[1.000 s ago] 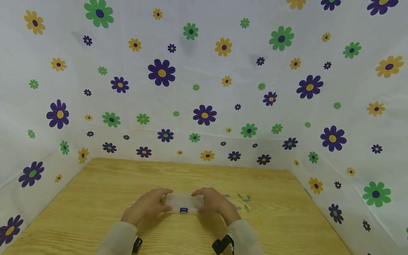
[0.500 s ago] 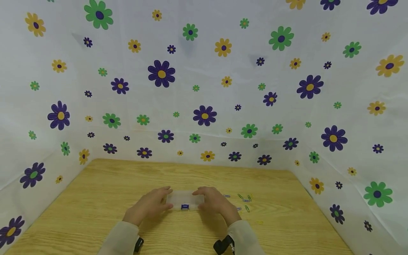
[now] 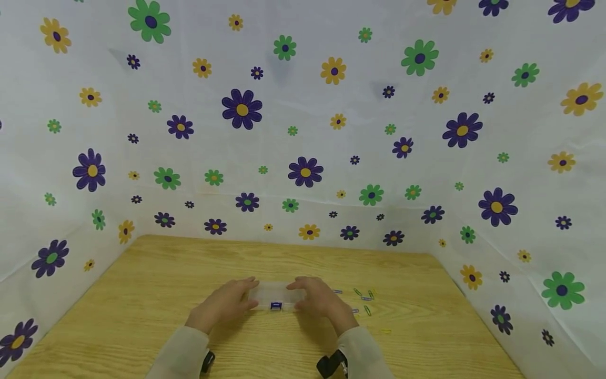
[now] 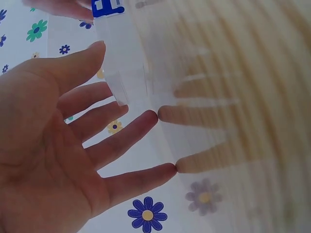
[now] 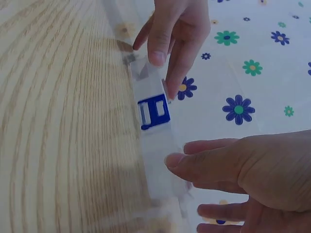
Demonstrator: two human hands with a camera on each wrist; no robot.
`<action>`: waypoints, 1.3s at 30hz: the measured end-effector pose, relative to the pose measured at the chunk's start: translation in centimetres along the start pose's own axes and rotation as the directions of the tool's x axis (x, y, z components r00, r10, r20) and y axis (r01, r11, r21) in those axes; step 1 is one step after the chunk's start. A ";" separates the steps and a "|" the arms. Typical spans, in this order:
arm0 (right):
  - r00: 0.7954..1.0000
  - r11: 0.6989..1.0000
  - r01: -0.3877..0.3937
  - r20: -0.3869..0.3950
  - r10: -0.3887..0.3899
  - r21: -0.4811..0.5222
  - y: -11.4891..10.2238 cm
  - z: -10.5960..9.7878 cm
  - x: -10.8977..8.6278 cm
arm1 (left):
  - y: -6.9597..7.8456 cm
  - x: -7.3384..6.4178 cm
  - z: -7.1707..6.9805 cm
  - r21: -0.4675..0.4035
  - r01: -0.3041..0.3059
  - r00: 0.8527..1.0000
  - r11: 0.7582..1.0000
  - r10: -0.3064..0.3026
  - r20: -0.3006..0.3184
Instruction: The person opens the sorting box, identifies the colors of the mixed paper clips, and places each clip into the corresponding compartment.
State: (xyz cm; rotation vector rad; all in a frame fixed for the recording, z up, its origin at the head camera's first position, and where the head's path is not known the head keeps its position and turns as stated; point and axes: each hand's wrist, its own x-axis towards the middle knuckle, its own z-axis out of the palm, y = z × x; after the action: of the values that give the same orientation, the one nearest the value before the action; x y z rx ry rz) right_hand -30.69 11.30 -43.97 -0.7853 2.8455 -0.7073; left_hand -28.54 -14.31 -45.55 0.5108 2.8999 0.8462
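Note:
A clear, flat plastic box point(image 3: 274, 291) with a blue latch point(image 3: 276, 305) lies on the wooden table, latch side toward me. My left hand point(image 3: 227, 302) holds its left end, thumb at the near corner and fingers along the end. In the left wrist view, two of that hand's fingertips point(image 4: 151, 116) touch the tabletop. At the opposite end, my right hand point(image 3: 318, 299) holds the box between thumb and fingers. The right wrist view shows the blue latch point(image 5: 154, 111) between both hands, with the right thumb point(image 5: 176, 161) against the box's near side. What the box contains cannot be made out.
Several coloured paper clips point(image 3: 364, 298) are scattered right of the right hand, and a yellow clip point(image 3: 386, 331) lies nearer to me. White cloth point(image 3: 284, 147) printed with flowers encloses the back and sides of the wooden table point(image 3: 156, 284).
The box has shifted slightly away from me across the table, both hands moving along with it. The paper clips have stayed in place.

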 end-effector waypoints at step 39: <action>0.965 0.977 0.086 -0.226 -0.130 -0.196 -1.5 2.7 1.6 | 0.0 0.4 0.2 -0.011 -0.037 0.999 0.999 0.036 -0.023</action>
State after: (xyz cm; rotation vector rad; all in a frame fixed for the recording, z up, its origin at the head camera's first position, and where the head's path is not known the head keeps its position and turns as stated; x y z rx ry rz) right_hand -30.82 8.28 -45.63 -0.9488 3.1418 -0.5915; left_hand -28.91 -14.12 -45.71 0.5584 2.9130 0.8781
